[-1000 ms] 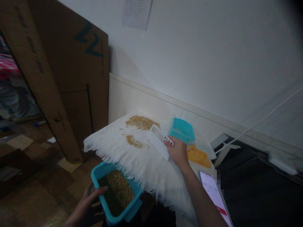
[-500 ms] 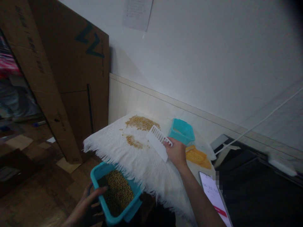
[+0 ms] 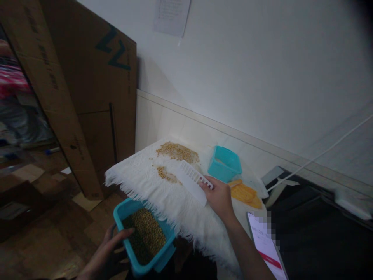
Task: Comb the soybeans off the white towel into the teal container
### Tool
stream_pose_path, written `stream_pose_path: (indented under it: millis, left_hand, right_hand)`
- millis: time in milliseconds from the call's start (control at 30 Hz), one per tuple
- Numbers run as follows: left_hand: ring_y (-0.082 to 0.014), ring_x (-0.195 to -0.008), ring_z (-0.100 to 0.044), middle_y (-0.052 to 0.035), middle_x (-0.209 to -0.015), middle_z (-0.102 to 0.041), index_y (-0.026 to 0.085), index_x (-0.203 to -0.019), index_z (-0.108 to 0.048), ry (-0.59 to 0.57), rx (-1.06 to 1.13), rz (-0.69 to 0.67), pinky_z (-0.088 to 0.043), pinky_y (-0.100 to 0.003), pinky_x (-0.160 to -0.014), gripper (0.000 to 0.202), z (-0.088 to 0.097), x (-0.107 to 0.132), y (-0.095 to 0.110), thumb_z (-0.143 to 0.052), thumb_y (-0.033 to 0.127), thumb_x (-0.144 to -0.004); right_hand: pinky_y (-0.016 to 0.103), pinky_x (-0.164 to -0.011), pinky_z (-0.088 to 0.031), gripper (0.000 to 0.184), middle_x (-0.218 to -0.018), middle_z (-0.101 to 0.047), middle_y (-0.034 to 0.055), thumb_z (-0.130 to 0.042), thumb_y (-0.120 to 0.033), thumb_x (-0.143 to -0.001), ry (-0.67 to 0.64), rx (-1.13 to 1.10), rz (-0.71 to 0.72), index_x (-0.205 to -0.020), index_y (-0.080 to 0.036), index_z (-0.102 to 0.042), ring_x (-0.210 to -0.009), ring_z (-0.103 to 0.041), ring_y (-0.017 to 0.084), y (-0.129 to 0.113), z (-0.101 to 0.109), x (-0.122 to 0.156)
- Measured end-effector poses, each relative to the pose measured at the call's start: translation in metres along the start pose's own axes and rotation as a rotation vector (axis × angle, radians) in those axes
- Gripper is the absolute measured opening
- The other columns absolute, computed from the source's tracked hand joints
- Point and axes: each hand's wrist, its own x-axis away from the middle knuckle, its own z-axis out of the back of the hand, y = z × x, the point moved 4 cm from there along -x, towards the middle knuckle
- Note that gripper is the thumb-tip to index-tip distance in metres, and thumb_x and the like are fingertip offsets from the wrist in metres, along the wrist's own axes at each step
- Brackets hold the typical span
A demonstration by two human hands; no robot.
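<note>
My left hand (image 3: pixel 113 249) grips the rim of a teal plastic box (image 3: pixel 163 259), thumb inside, held below the table's near edge. Yellowish beans (image 3: pixel 150 227) lie in it, with a darker part on the left that may be shadow or green beans. In my right hand (image 3: pixel 220 196) is a flat white slotted plastic piece (image 3: pixel 190 181), its edge low over the white fringed cloth (image 3: pixel 136 167). Left of this piece lies a small heap of beans (image 3: pixel 165 175). Farther back, a larger spread of beans (image 3: pixel 177 151) covers the cloth.
A second teal box (image 3: pixel 223 171) stands at the back right, near a folded yellow cloth (image 3: pixel 246 194). A phone (image 3: pixel 266 245) lies at the right edge. Left stands a tall cardboard box (image 3: pixel 96 97); a white wall (image 3: pixel 247 70) rises behind. Part of a person (image 3: pixel 14 81) shows far left.
The slotted piece has tilted flatter and sits slightly lower, near the small bean heap. The left hand still holds the teal box in about the same place. The view has shifted slightly.
</note>
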Motion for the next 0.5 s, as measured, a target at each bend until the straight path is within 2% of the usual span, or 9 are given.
stream_pose_path:
  millis: [133,267,500]
  left_hand:
    - [-0.0318,-0.076,-0.08,-0.0058,-0.099,-0.072,0.039,-0.157,-0.04,0.005,-0.002,-0.002,-0.066,-0.049,-0.072,0.085,0.0001,-0.0014,-0.0007,-0.083,0.043,-0.084]
    - [-0.0328,-0.079,-0.08,-0.0066,-0.099,-0.072,0.036,-0.151,-0.045,0.017,-0.024,-0.013,-0.065,-0.046,-0.069,0.082,0.0016,-0.004,-0.0021,-0.086,0.048,-0.08]
    - [-0.0305,-0.077,-0.079,-0.0069,-0.104,-0.072,0.035,-0.147,-0.047,0.022,-0.042,0.006,-0.064,-0.045,-0.07,0.08,0.0016,-0.0037,-0.0015,-0.086,0.049,-0.079]
  right_hand:
    - [0.032,-0.069,-0.06,0.03,-0.09,-0.087,0.0076,-0.064,-0.033,-0.091,0.013,-0.03,-0.02,-0.104,-0.022,-0.089,-0.073,-0.079,0.026,0.0043,0.0026,0.0006]
    - [0.033,-0.07,-0.061,0.03,-0.09,-0.088,0.0069,-0.066,-0.033,-0.089,0.005,-0.042,-0.028,-0.105,-0.022,-0.089,-0.074,-0.079,0.026,0.0083,0.0021,-0.0031]
    - [0.034,-0.07,-0.061,0.028,-0.091,-0.088,0.0067,-0.067,-0.033,-0.088,-0.018,-0.065,-0.001,-0.102,-0.023,-0.09,-0.073,-0.079,0.026,0.0039,0.006,-0.0003]
